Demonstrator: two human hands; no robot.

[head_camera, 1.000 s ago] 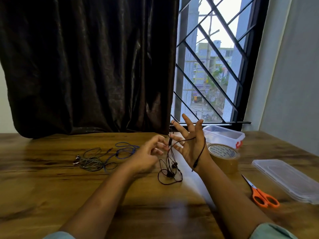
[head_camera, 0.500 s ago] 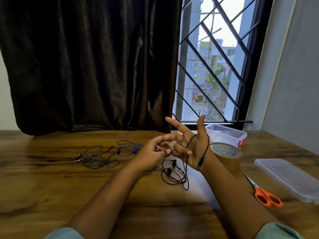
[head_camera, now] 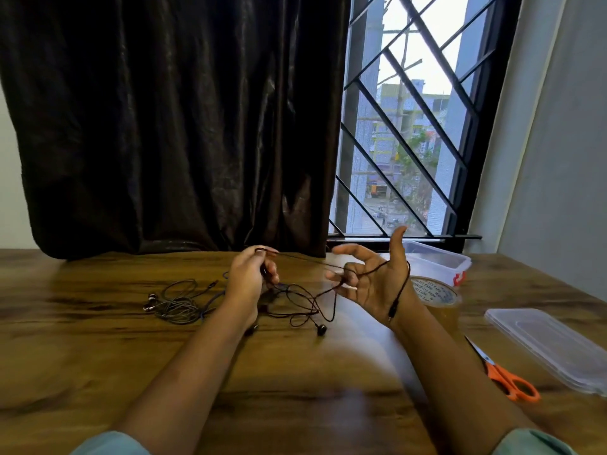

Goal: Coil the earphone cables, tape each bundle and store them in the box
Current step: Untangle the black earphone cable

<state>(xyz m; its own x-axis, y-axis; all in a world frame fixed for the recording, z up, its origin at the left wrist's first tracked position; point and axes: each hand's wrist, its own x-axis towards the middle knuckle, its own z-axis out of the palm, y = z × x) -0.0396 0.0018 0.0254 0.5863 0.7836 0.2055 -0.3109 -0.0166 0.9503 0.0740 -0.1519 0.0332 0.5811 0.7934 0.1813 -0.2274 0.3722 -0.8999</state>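
A dark earphone cable runs between both hands above the wooden table. My left hand pinches a strand of it at the fingertips. My right hand is raised palm up with fingers spread; the cable loops over its fingers and round the back of the wrist, and its plug hangs by the wrist. Loose loops and two earbuds lie on the table below the hands. A tangle of grey and blue earphones lies to the left. The clear box stands behind my right hand.
A roll of brown tape sits right of my right wrist. Orange-handled scissors lie at the right, next to the clear box lid. A dark curtain and a barred window stand behind the table.
My left hand has pulled away to the left, drawing a strand of the cable taut from my right hand. The loose loops and earbuds have spread out on the table.
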